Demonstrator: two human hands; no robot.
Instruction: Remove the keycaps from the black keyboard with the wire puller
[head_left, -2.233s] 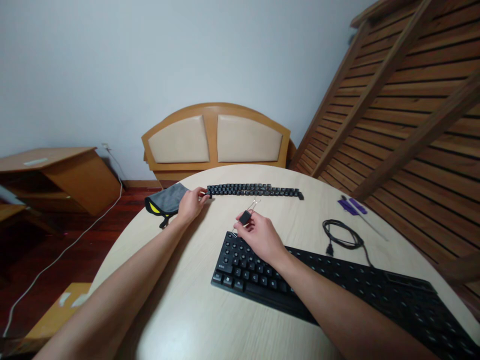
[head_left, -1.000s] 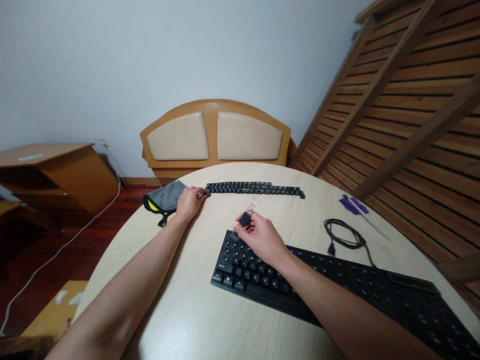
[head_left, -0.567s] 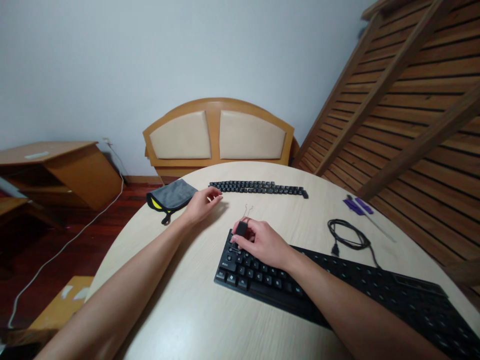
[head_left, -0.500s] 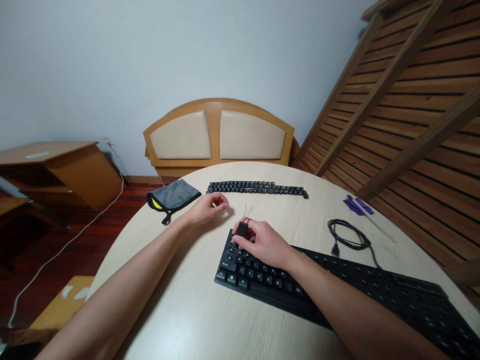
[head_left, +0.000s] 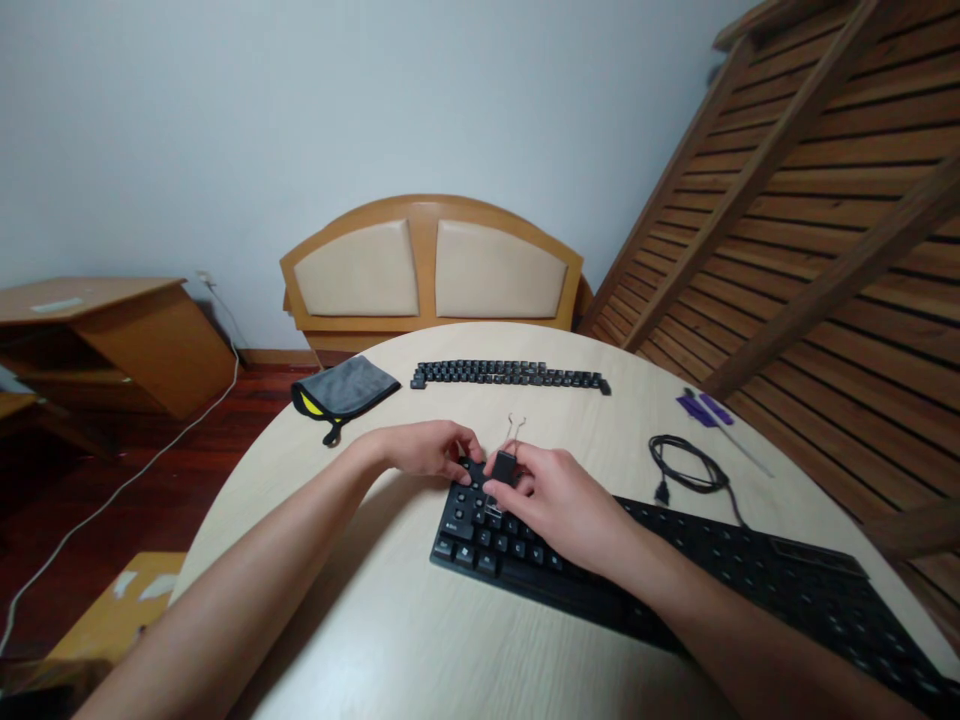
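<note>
A black keyboard (head_left: 600, 600) lies slantwise on the table, with some keycaps off at its upper left, where bare key posts show. My right hand (head_left: 551, 495) pinches the black body of a wire keycap puller (head_left: 504, 466) over this left part. One pair of the puller's wires points up and away; the other end reaches down to the keys. At the upper left corner of the keyboard, my left hand (head_left: 431, 450) rests with thumb and fingers bent around the corner, gripping it. Whether a loose keycap sits under those fingertips is hidden.
Removed keycaps (head_left: 502, 372) stand in rows at the table's far side. A folded grey cloth (head_left: 349, 388) lies left of them. The coiled cable (head_left: 688, 486) and a purple-bristled brush (head_left: 701, 410) are on the right. The round table (head_left: 360, 620) has its curved edge at left.
My left hand has come down and right onto the keyboard's corner from above the table. My right hand has shifted slightly right with the puller.
</note>
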